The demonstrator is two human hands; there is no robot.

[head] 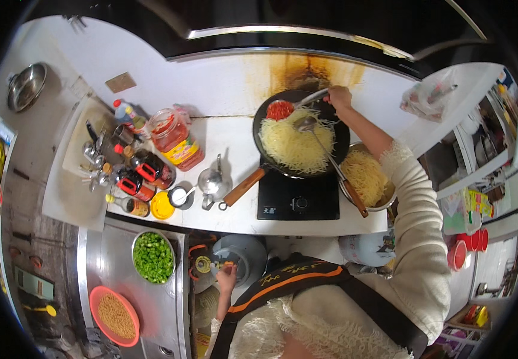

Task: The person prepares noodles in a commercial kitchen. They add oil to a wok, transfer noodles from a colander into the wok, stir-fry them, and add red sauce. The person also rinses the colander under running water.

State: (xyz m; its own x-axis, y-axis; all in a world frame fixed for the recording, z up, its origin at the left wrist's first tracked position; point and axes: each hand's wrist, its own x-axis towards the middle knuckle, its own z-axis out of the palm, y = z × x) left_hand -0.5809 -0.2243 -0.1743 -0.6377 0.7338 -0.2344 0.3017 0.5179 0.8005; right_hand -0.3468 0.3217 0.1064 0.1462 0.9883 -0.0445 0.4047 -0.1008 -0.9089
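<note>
My right hand (340, 98) grips the metal handle of a ladle (313, 96) over the far side of a black wok (257, 134). Chopped red chilli (280, 110) fills the ladle's bowl. Below it, pale shredded vegetable (292, 150), perhaps potato, heaps in the wok. A second ladle with a wooden handle (353, 192) lies across the near right rim, its metal head on the shreds. My left hand (227, 273) hangs low in front of the counter, over a grey gas cylinder (256, 256). Something small and orange shows at its fingertips; whether it is held is unclear.
The wok sits on a black induction cooker (299, 211), its wooden handle (246, 185) pointing left. More shreds fill a metal bowl (391, 202) at right. Sauce bottles (153, 168), a chilli jar (176, 139) and a metal pot (211, 181) stand left. Chopped green peppers (153, 258) sit nearer.
</note>
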